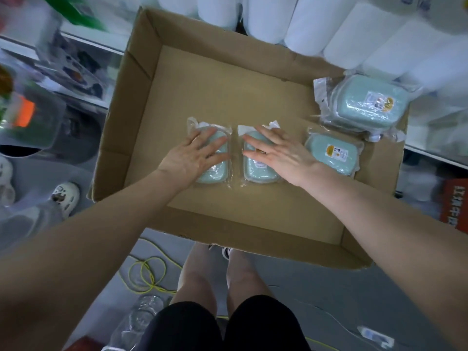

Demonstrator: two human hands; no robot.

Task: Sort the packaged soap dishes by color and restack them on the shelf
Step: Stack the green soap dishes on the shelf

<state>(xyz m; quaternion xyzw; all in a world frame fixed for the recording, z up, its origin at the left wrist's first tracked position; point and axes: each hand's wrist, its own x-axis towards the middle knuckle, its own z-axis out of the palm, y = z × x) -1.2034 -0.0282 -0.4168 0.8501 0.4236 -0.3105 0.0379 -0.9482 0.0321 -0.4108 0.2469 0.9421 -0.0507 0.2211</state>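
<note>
1. Pressing down flat, the left hand [195, 155] lies with fingers straight and spread on one mint-green packaged soap dish [215, 171] near the middle of the cardboard box [228, 79]; nothing is gripped, the palm just rests on the wrapper.
2. The right hand [278, 155] does likewise, fingers splayed and open on the neighbouring soap dish [258, 171], which sits just to the right of the first one, with a narrow gap between them.
3. Further toward the box's right wall lies a third soap dish [331, 153], label up, and behind it at the right wall a small stack of soap dishes [367, 102], all the same pale green.
4. Judging the step: the two packs look to be getting squared up side by side. To do it well the person should keep palms flat, nudge the long edges parallel, and mind the loose plastic tabs so they do not fold under; slick wrappers will probably slide easily on cardboard.
5. Hard to make out: how many dishes are in that stack, what any label says, and whether other colours exist anywhere. The white rolls [329, 29] beyond the box's far wall are blurred, and the shelf itself cannot be picked out with confidence.
</note>
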